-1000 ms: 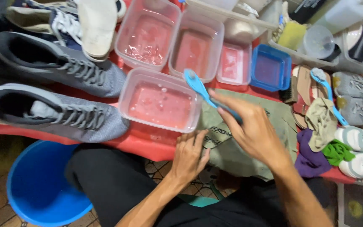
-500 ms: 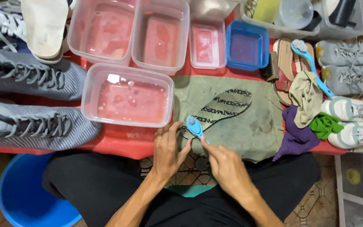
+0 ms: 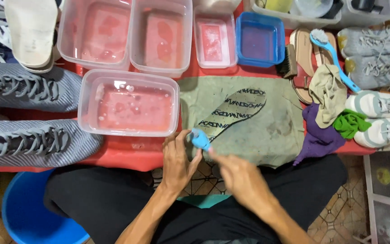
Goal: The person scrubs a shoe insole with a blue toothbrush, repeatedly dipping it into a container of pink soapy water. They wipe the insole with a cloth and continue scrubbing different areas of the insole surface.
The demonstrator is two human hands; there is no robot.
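Note:
A printed grey insole [image 3: 233, 112] lies on a green cloth [image 3: 271, 131] spread over the red table. My left hand [image 3: 178, 158] presses on the insole's near end at the table's front edge. My right hand [image 3: 235, 176], blurred, grips the handle of a light-blue brush [image 3: 199, 139], and the brush head sits on the insole's near end beside my left fingers.
A clear tub of pinkish water [image 3: 129, 106] stands left of the cloth, with more tubs and a blue box [image 3: 260, 38] behind. Grey sneakers [image 3: 37, 140] lie at the left. Rags, sandals, another blue brush [image 3: 332, 58] and white sneakers lie at the right. Under the table is a blue bucket [image 3: 28, 212].
My right hand brought the brush down from over the tub to the insole's near end and keeps moving it there. My left hand stayed on the insole.

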